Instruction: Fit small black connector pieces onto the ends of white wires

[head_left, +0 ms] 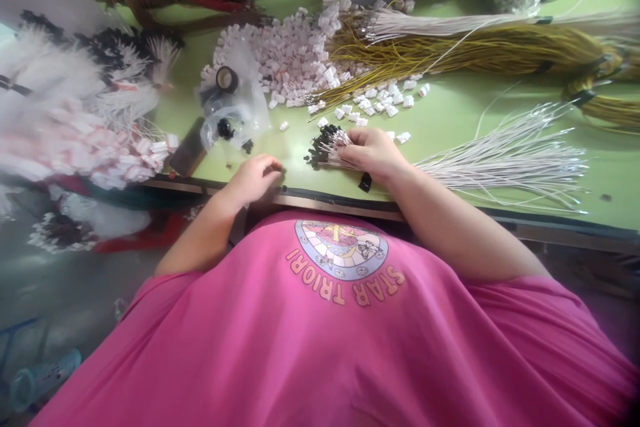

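Note:
My right hand [375, 153] is closed around a bundle of white wires [480, 163]. At the bundle's left end, small black connectors [323, 143] stick out past my fingers, and the loose wire ends fan out over the table to the right. A small black piece [365, 181] lies just below that hand. My left hand [257, 177] rests at the table's front edge, its fingers loosely bent and slightly apart, with nothing visible between them. It is apart from the bundle.
The green table [440, 113] bears a heap of white connectors [285, 57], yellow wire bundles [475, 50], a clear plastic bag [245, 97] and a black tape roll [227, 79]. White wire bundles with connectors [115, 147] pile up at left. A dark block [189, 149] lies near the edge.

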Demonstrator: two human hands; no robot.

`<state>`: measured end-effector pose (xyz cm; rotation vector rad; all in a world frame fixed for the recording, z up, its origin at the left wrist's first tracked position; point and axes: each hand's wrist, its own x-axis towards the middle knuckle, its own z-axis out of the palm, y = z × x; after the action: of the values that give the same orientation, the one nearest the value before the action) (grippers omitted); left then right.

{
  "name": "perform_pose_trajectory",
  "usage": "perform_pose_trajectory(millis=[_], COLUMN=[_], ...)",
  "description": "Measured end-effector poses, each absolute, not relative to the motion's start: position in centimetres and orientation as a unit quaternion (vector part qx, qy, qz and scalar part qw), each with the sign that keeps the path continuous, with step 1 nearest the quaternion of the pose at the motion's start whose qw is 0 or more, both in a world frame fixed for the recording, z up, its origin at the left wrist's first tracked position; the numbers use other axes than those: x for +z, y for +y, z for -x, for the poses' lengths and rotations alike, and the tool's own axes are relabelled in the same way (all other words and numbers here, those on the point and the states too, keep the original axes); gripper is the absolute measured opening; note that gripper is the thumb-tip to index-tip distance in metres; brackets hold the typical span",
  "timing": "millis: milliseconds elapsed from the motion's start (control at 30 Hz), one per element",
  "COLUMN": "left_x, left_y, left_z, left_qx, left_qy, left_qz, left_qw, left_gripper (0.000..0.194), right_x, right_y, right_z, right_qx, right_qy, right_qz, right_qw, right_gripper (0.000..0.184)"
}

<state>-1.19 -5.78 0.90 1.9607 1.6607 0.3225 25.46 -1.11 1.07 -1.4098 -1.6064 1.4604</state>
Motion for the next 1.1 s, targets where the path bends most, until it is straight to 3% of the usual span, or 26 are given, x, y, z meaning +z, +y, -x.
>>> perform_pose_trajectory(millis=[167, 267, 633, 1100], left_x=[2.4, 2.0, -0.7, 0.0], left_y=[-5.5, -4.6, -2.7, -3.3], left_z=[-2.8, -5.1, -6.7, -7.4], left_qx=[0.254, 0.323, 0.363, 0.377], left_qy=[0.571, 0.523, 0.512, 0.538], left_qz=[-0.608, -0.562, -0.486, -0.522], left_qw=[0.490, 0.553, 0.608, 0.544], left_gripper=[0.014, 0.017, 0.030, 0.030], right_x=[1.4, 1.3, 0.7, 1.1], right_y=[-0.9, -0.9, -0.9, -0.8], right_z=[-25.7, -25.7, -25.7, -25.8], right_qx=[0.518, 0.524, 0.594, 0.592], right_qy=[-0.639, -0.642, -0.592, -0.591], right_qz=[0.519, 0.509, 0.473, 0.485], right_qw=[0.232, 0.233, 0.271, 0.254], right_gripper=[0.014, 0.012, 0.008, 0.014])
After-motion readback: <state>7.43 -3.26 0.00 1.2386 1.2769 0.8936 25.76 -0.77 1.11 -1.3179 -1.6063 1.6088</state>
